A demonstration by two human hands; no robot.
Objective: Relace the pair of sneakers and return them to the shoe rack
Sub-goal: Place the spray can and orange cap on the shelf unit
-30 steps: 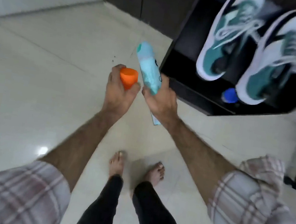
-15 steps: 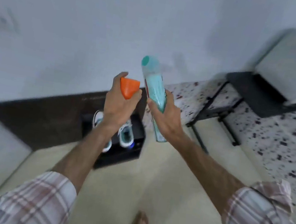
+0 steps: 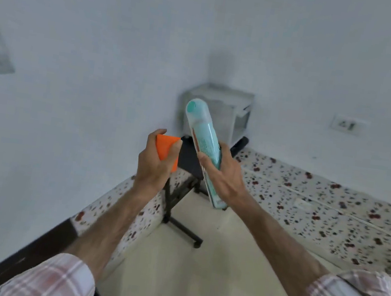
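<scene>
My left hand (image 3: 155,164) is closed around an orange cap (image 3: 166,151), held at chest height in the middle of the view. Just right of it, my right hand (image 3: 223,175) grips a tall light-teal spray can (image 3: 202,144), tilted with its rounded top pointing up and slightly left. The cap is off the can and the two are a short gap apart. Neither the sneakers nor the shoe rack appear in this view.
A speckled stone counter (image 3: 332,209) runs along the white walls to the right and lower left. A black stand with a wheeled foot (image 3: 178,223) rises behind my hands, carrying a grey box-shaped appliance (image 3: 222,111). A wall socket (image 3: 348,125) sits at the right. Cream floor lies below.
My view has swung up and to the right, away from the black rack with the two sneakers, which left the frame. Both hands keep the same hold on cap and can.
</scene>
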